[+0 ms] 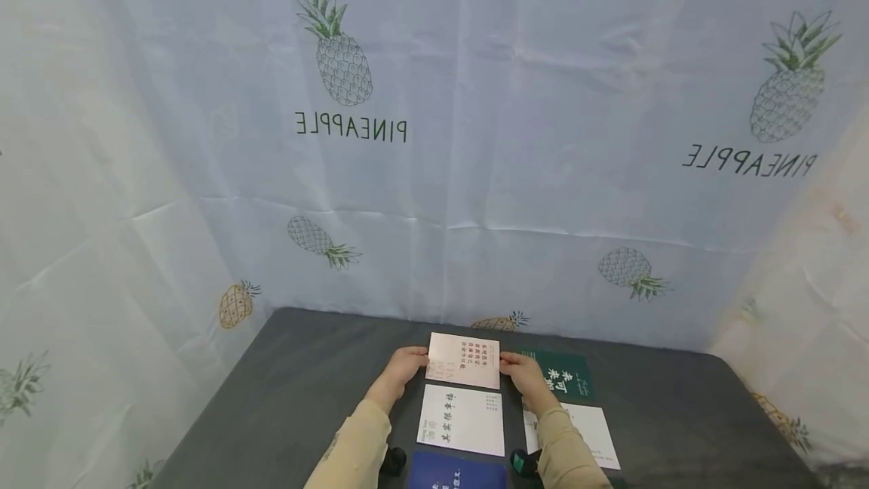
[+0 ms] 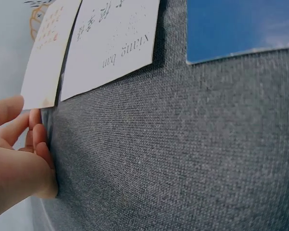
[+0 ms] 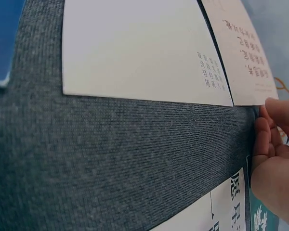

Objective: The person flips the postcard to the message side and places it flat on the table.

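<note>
A pale pink card [image 1: 464, 361] with red characters lies between my two hands near the table's far edge. My left hand [image 1: 405, 364] pinches its left edge between thumb and fingers, the thumb on top in the left wrist view. On the opposite edge, my right hand [image 1: 523, 372] pinches the card the same way; the right wrist view shows the thumb at its corner. Just below the pink card is a white card [image 1: 468, 419] with dark handwriting-style characters, and a narrow dark gap separates them. Nearer still, a blue card [image 1: 456, 472] is partly cut off by the frame.
Right of the pink card, a dark green card [image 1: 570, 374] with white characters sits partly behind my right hand. Another white card [image 1: 592, 432] is partly covered by my right sleeve. A pineapple-print curtain [image 1: 475, 134] hangs behind the dark grey table [image 1: 271, 398].
</note>
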`<control>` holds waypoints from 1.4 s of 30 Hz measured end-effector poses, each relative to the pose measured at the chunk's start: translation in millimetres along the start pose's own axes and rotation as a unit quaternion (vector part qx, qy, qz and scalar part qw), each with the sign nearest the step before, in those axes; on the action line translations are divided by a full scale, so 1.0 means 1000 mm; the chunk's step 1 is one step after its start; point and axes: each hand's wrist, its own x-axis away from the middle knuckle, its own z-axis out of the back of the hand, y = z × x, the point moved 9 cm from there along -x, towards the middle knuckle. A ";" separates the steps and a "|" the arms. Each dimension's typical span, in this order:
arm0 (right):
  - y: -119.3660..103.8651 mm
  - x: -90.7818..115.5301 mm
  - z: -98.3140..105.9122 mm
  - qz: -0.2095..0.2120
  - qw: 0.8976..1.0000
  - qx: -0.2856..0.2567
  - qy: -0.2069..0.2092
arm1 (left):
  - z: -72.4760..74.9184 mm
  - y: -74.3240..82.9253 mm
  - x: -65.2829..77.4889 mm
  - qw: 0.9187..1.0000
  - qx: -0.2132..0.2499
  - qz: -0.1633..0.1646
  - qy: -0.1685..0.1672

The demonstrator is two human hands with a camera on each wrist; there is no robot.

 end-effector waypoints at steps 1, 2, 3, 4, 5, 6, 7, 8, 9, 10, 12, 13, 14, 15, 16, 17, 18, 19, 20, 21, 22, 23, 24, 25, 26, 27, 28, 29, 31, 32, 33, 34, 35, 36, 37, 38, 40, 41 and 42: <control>0.000 0.001 -0.001 0.000 1.000 -0.007 -0.005 | 0.000 0.000 0.000 1.000 0.002 -0.001 -0.001; 0.000 0.001 -0.003 -0.001 1.000 -0.014 -0.009 | 0.000 0.000 0.001 1.000 0.005 -0.002 -0.003; 0.001 0.002 -0.004 -0.004 1.000 -0.021 -0.011 | 0.000 0.000 0.002 1.000 0.014 0.004 -0.002; 0.001 0.002 -0.005 -0.007 0.999 -0.029 -0.014 | 0.000 0.000 0.003 1.000 0.014 0.006 -0.005; 0.002 0.002 -0.007 -0.011 0.999 -0.036 -0.018 | 0.000 0.001 0.004 1.000 0.015 0.004 -0.008; 0.003 0.003 -0.008 -0.014 0.999 -0.043 -0.022 | 0.000 0.001 0.004 1.000 0.017 0.006 -0.012; 0.003 0.003 -0.009 -0.018 0.998 -0.052 -0.026 | 0.001 0.000 0.004 1.000 0.018 0.006 -0.016; 0.003 0.003 -0.010 -0.021 0.998 -0.060 -0.029 | 0.000 -0.001 0.004 1.000 0.023 0.007 -0.020; 0.003 0.003 -0.010 -0.023 0.997 -0.069 -0.031 | 0.000 -0.001 0.004 0.999 0.030 0.007 -0.026; 0.002 0.003 -0.011 -0.023 0.996 -0.078 -0.035 | 0.000 -0.002 0.003 0.998 0.043 0.007 -0.033; 0.000 0.003 -0.010 -0.022 0.995 -0.095 -0.038 | -0.001 -0.001 0.002 0.996 0.073 0.007 -0.046; -0.001 0.003 -0.009 -0.023 0.994 -0.105 -0.037 | -0.002 -0.001 0.002 0.995 0.086 0.007 -0.049; -0.002 0.003 -0.008 -0.022 0.992 -0.115 -0.038 | -0.002 0.000 0.001 0.994 0.096 0.007 -0.052; -0.003 0.003 -0.007 -0.022 0.991 -0.126 -0.040 | -0.003 0.002 0.001 0.993 0.104 0.006 -0.055; -0.003 0.003 -0.007 -0.022 0.990 -0.134 -0.042 | -0.003 0.003 0.001 0.992 0.110 0.006 -0.056; -0.004 0.003 -0.007 -0.023 0.989 -0.142 -0.043 | -0.003 0.004 0.002 0.992 0.111 0.006 -0.056; -0.004 0.003 -0.006 -0.022 0.987 -0.150 -0.046 | -0.003 0.004 0.002 0.992 0.113 0.007 -0.057; -0.004 0.003 -0.006 -0.022 0.986 -0.157 -0.050 | -0.003 0.004 0.001 0.992 0.114 0.008 -0.057; -0.005 0.003 -0.006 -0.020 0.985 -0.164 -0.052 | -0.002 0.004 0.000 0.991 0.116 0.010 -0.059; -0.006 0.003 -0.006 -0.018 0.984 -0.170 -0.054 | -0.002 0.004 0.000 0.991 0.119 0.010 -0.062; -0.007 0.003 -0.006 -0.016 0.983 -0.174 -0.055 | -0.002 0.004 -0.001 0.991 0.120 0.010 -0.063; -0.008 0.003 -0.005 -0.013 0.982 -0.181 -0.055 | -0.002 0.005 -0.001 0.990 0.123 0.006 -0.065; -0.008 0.003 -0.004 -0.011 0.980 -0.188 -0.055 | -0.002 0.005 -0.002 0.990 0.126 0.004 -0.067; -0.009 0.003 -0.003 -0.008 0.979 -0.195 -0.053 | -0.002 0.006 -0.003 0.989 0.129 0.000 -0.068; -0.010 0.003 -0.002 -0.005 0.979 -0.200 -0.050 | -0.002 0.007 -0.003 0.989 0.130 -0.006 -0.068; -0.010 0.003 -0.001 0.001 0.978 -0.204 -0.047 | -0.002 0.008 -0.003 0.989 0.133 -0.012 -0.067; -0.011 0.003 0.000 0.003 0.977 -0.209 -0.046 | -0.002 0.008 -0.004 0.989 0.135 -0.015 -0.065; -0.010 0.004 0.000 0.003 0.977 -0.210 -0.043 | -0.002 0.007 -0.003 0.988 0.139 -0.014 -0.063; -0.008 0.006 -0.002 0.002 0.978 -0.205 -0.043 | -0.002 0.004 -0.002 0.989 0.135 -0.007 -0.054; -0.006 0.007 -0.003 -0.001 0.979 -0.200 -0.044 | -0.002 0.003 -0.001 0.990 0.132 -0.003 -0.050; -0.005 0.009 -0.004 -0.003 0.980 -0.194 -0.044 | -0.002 0.001 0.000 0.991 0.128 0.000 -0.044; -0.003 0.010 -0.006 -0.008 0.981 -0.192 -0.043 | -0.002 0.000 0.001 0.991 0.125 0.004 -0.040; -0.002 0.011 -0.007 -0.010 0.981 -0.188 -0.042 | -0.002 -0.001 0.002 0.992 0.120 0.004 -0.036; 0.000 0.012 -0.008 -0.011 0.982 -0.184 -0.042 | -0.003 -0.001 0.002 0.993 0.115 0.002 -0.034; 0.001 0.012 -0.009 -0.012 0.983 -0.182 -0.039 | -0.003 -0.001 0.002 0.993 0.113 -0.002 -0.034; 0.001 0.012 -0.009 -0.012 0.983 -0.180 -0.036 | -0.003 0.000 0.002 0.993 0.112 -0.008 -0.034; 0.001 0.012 -0.009 -0.011 0.984 -0.177 -0.033 | -0.005 0.001 0.003 0.993 0.111 -0.016 -0.037; 0.001 0.011 -0.009 -0.010 0.985 -0.172 -0.031 | -0.005 0.003 0.003 0.993 0.108 -0.022 -0.039; 0.001 0.010 -0.009 -0.007 0.986 -0.165 -0.028 | -0.005 0.004 0.003 0.993 0.106 -0.027 -0.039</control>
